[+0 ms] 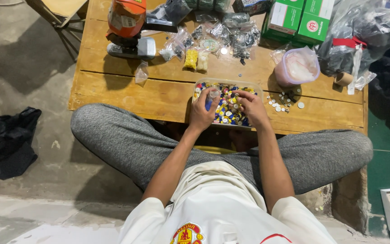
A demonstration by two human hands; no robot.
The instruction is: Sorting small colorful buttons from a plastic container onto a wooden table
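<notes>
A clear plastic tub (199, 84) full of small coloured caps or buttons sits at the front edge of a low wooden table (113, 90). My left hand (202, 110) is over the tub's left side, its fingers closed round a small clear and blue piece. My right hand (252, 107) rests in the tub's right half, fingertips down among the coloured pieces; whether it pinches one I cannot tell. Several small white and grey round pieces (281, 103) lie loose on the wood just right of the tub.
An orange and grey machine (127, 27) stands at the table's back left. Small plastic bags (213, 36) of parts, green boxes (299, 18), a clear lidded container (296, 68) and a tape roll (343, 79) lie behind. A black cloth (7, 140) lies on the floor at left.
</notes>
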